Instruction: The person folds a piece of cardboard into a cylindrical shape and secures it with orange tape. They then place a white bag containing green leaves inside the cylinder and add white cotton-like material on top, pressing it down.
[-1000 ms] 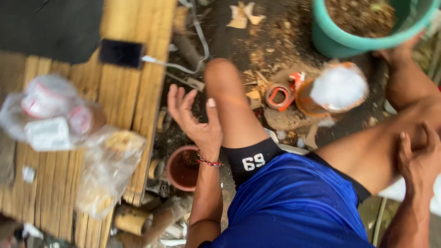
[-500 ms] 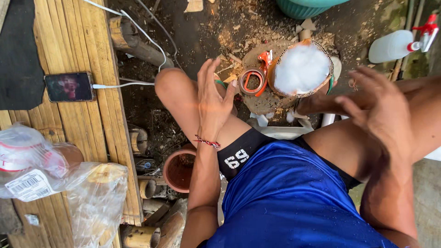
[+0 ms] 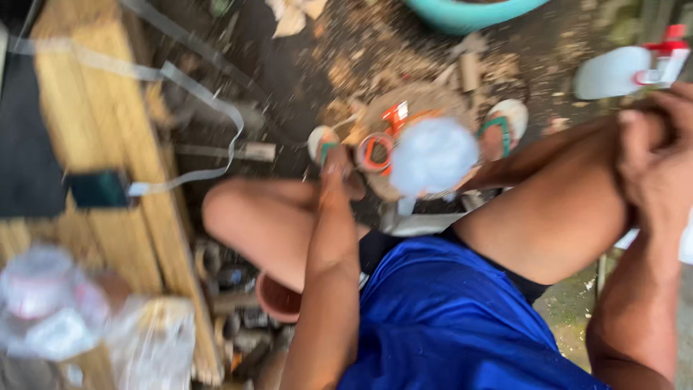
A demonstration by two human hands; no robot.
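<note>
Two hands apart. Left hand (image 3: pixel 333 173) reaches forward, touching orange tape roll (image 3: pixel 375 150) lying flat on ground between knees; grip blurred, cannot tell. Right hand (image 3: pixel 660 155) clasps knee. Earlier: left hand raised, open.

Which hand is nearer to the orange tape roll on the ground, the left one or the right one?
The left. The left hand reaches down right beside the orange tape roll, at its left edge. The right hand rests on the raised right knee, far to the roll's right.

Motion blur smears everything. The left hand (image 3: pixel 338 173) reaches toward the orange tape roll (image 3: pixel 375 150), fingers indistinct. The teal tub (image 3: pixel 469 11) is cut off at top centre, the white spray bottle (image 3: pixel 621 71) upper right.
</note>
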